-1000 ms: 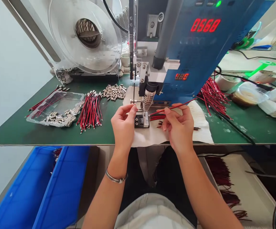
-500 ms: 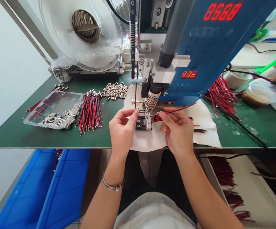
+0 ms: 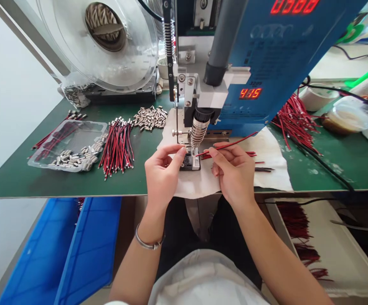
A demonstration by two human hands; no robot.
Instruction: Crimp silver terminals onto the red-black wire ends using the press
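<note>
My left hand is closed in a pinch at the left side of a small metal jig. What its thumb and finger hold, if anything, is too small to make out. A red-and-black wire is pinched in my right hand, its near end pointing left at the jig. Directly above the jig stands a soldering head with a coiled spring around it. More cut wires lie beside my right fingers on a white cloth, partly hidden by the hand.
Behind the jig rises a blue machine with red displays. To the left are a wire bundle, a pile of metal connectors and a clear plastic tray. More wires lie right. Blue bins stand below the table edge.
The whole view has shifted slightly. Both hands keep almost the same pose at the jig, with the wire still in my right fingers.
</note>
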